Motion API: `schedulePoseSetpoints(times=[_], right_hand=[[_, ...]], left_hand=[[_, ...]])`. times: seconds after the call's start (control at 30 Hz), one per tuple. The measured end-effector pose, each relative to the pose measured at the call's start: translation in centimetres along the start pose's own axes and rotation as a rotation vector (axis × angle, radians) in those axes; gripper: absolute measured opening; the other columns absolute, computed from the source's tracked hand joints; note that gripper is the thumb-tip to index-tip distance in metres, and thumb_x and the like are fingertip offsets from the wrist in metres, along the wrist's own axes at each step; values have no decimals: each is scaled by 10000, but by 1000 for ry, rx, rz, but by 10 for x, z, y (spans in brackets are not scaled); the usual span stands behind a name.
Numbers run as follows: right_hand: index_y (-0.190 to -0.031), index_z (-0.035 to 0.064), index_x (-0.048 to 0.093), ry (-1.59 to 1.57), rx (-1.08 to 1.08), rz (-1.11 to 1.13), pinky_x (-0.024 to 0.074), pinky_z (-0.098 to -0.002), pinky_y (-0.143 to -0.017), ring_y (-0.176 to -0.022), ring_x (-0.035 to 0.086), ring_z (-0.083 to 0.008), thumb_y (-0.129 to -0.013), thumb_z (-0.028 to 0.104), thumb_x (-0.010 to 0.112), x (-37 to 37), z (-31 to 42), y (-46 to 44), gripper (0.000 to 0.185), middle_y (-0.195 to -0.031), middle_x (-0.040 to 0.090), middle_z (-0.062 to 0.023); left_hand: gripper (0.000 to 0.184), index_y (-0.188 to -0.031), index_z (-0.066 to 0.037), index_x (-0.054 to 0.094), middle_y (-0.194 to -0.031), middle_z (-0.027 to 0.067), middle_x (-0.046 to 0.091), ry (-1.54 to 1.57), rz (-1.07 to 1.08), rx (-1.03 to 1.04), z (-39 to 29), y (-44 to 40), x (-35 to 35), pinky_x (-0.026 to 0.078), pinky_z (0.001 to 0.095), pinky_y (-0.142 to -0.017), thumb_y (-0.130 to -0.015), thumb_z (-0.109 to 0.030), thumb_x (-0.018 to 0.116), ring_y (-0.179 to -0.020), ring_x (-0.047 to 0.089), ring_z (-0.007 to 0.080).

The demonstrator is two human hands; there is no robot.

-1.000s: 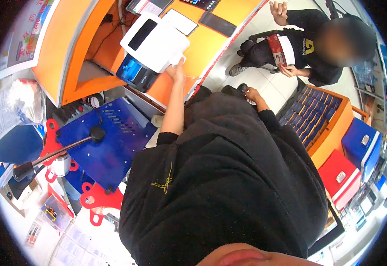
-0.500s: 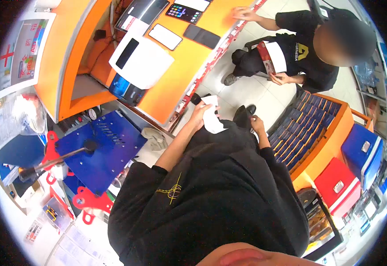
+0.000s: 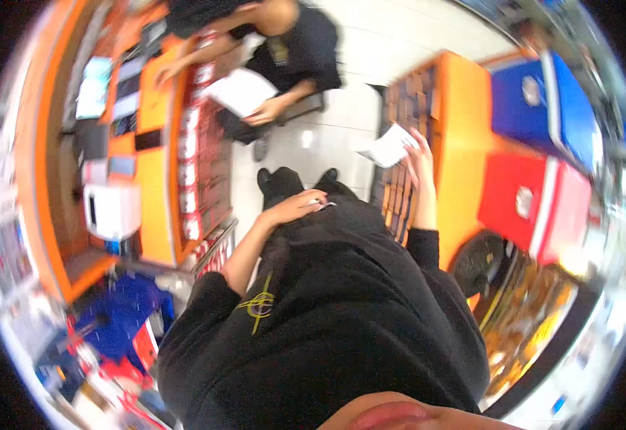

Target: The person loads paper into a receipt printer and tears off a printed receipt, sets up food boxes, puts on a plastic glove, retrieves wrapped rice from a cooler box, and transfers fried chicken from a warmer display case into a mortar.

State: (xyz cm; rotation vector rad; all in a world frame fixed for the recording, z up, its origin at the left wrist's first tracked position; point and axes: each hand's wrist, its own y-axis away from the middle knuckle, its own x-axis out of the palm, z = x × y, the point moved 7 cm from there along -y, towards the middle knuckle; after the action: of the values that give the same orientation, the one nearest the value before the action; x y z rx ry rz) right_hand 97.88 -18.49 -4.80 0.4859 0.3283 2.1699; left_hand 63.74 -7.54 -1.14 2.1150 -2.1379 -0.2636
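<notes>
My right hand [image 3: 419,159] is raised on the right, pinching a white sheet of paper [image 3: 387,147] by its edge in front of the orange display rack [image 3: 453,97]. Low over the dark clothing at my waist is my left hand [image 3: 297,208]. Its fingers are pressed together, and a small white thing [image 3: 321,203] shows at them, too small to name. The picture is blurred by motion.
A co-worker in black [image 3: 306,54] at the orange counter [image 3: 157,208] holds a white-topped box [image 3: 241,92]. Phones and a white printer-like device [image 3: 112,210] lie on the counter. Blue [image 3: 517,97] and red [image 3: 508,197] cool boxes stand at right.
The view has swung right, away from the counter. The white paper has passed from my left hand to my right, which has risen. The co-worker leans over the counter.
</notes>
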Motion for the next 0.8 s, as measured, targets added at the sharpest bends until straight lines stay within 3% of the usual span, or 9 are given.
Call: schedulePoseSetpoints(times=[0.07,0.17,0.33,0.37,0.47,0.5,0.6,0.7,0.8], right_hand=[[-1252,1,488,-215,-67,-70,484,-321,-912,-1052,578,-222,-812,-96,559,-23,51,-7,456,-1143,573,-135],[-1207,-42,485,-380,-111,-200,490,-326,-911,-1067,577,-225,-836,-78,564,-78,82,-47,381,-1138,584,-141],[-1115,-32,499,-544,-182,-324,521,-332,-852,-1001,606,-223,-869,-40,560,-127,93,-126,254,-1080,594,-136],[-1122,-33,487,-577,-181,-353,522,-326,-845,-998,604,-217,-877,-37,552,-135,92,-144,254,-1074,596,-138],[-1080,-27,516,-643,-218,-469,522,-310,-820,-956,607,-199,-899,-5,539,-158,92,-212,184,-1043,602,-134],[-1056,-24,536,-658,-231,-520,521,-305,-811,-936,609,-193,-907,10,537,-168,89,-236,153,-1031,604,-131],[-996,-6,582,-100,-240,-677,500,-311,-765,-901,598,-177,-907,51,562,-208,79,-323,107,-1016,613,-94],[-971,26,598,693,-442,-786,421,-395,-808,-912,549,-253,-889,138,603,-202,132,-382,139,-968,599,-89],[-930,29,529,1169,-431,-779,343,-469,-846,-978,470,-338,-898,243,546,-181,170,-431,218,-939,533,-154]], left_hand=[[316,-1135,-84,531,-1189,109,570,159,97,-170,-18,-38,12,371,342,-1001,-967,-350,504,-1155,511,212],[296,-1138,-89,527,-1141,98,605,35,254,-343,-27,-93,12,391,362,-962,-971,-332,500,-1118,537,210],[267,-1179,-56,520,-1031,218,629,-258,173,-194,-58,-187,-16,470,397,-820,-964,-207,474,-963,615,397],[272,-1192,-28,521,-1066,191,646,-288,93,-225,-48,-206,-29,487,379,-840,-971,-173,459,-976,642,331],[340,-1305,13,412,-1156,185,613,547,-128,-373,19,-282,-64,544,353,-817,-982,-92,400,-1011,645,270],[340,-1312,-7,340,-1137,224,607,690,-243,-357,31,-315,-84,570,399,-739,-979,-66,378,-952,658,329],[239,-1199,-21,285,-1063,269,608,686,-540,-329,39,-429,-160,579,436,-631,-974,-52,360,-800,678,358],[358,-1256,60,365,-1087,241,603,205,-891,-295,126,-563,-260,493,396,-805,-953,-105,463,-944,620,355],[429,-1262,83,420,-1113,227,592,145,-892,-214,48,-736,-295,432,371,-884,-923,-149,543,-1017,568,328]])
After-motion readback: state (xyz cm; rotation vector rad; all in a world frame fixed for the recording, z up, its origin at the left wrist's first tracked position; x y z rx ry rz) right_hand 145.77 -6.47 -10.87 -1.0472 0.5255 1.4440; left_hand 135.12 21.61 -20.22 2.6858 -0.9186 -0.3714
